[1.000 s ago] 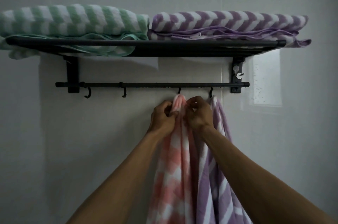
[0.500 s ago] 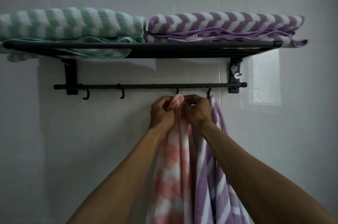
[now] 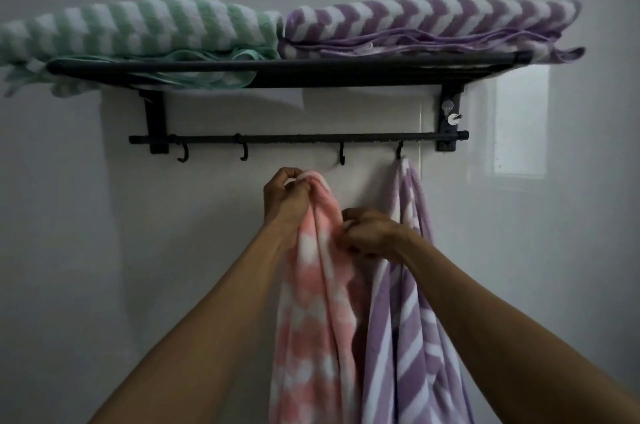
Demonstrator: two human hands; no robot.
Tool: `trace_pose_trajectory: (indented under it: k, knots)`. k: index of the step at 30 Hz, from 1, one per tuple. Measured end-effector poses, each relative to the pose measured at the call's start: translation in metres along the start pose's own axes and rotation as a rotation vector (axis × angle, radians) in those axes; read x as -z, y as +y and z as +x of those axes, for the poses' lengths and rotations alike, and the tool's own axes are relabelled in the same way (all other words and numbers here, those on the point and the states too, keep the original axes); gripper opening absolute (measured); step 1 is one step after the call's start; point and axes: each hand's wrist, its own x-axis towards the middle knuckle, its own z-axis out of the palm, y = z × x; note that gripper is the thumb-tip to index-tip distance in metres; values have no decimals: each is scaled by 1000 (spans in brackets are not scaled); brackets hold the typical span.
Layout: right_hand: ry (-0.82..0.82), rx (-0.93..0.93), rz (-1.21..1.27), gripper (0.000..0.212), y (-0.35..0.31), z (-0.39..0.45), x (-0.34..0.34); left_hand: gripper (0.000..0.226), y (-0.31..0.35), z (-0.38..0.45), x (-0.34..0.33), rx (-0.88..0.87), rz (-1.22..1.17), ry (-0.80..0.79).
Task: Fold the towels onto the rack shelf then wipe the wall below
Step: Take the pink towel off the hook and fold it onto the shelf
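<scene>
The pink towel is gripped at its top by the left hand, just below the hooks, and pinched lower down by the right hand; beside that hand, a purple towel is hung.

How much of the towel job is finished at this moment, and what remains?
Done: a green towel and a purple towel lie folded on the rack shelf. In hand: the pink towel is off its hook, gripped by the left hand and right hand. Left: fold it onto the shelf, take the hanging purple towel too, then wipe the wall.
</scene>
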Motion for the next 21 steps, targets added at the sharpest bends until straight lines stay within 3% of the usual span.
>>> trace_pose_trajectory:
  k: [4, 8, 12, 15, 18, 21]
  knots:
    - [-289, -121, -157, 12, 17, -30, -23, 27, 20, -21, 28, 90, -81, 33]
    - [-290, -235, -122, 19, 31, -59, -45, 27, 51, -54, 58, 81, -57, 92]
    - [-10, -118, 327, 24, 22, -94, -59, 5, 72, -101, 92, 237, -65, 64]
    - [69, -18, 729, 22, 0, -118, -56, 22, 78, -148, 112, 438, -36, -120]
    - [52, -75, 1068, 19, -26, -152, -52, 39, 78, -200, 128, 629, -7, -290]
    - [-156, -129, 1418, 14, -45, -182, -55, 21, 71, -238, 137, 610, 346, -179]
